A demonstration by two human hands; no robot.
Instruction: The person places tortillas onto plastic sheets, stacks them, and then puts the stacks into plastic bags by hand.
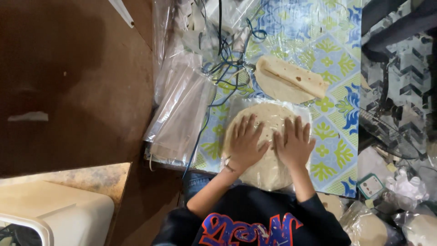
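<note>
A round pale flatbread wrapped in clear plastic lies on the table's near edge. My left hand presses flat on its left half, fingers spread. Beside it, my right hand lies flat on the right half, fingers apart. Neither hand grips anything. Farther back lies a second flatbread, folded over on itself and unwrapped.
The table has a blue, green and yellow patterned cover. A stack of clear plastic bags lies at its left, with dark cables behind. A fan and wrapped items sit at the right; a white box at lower left.
</note>
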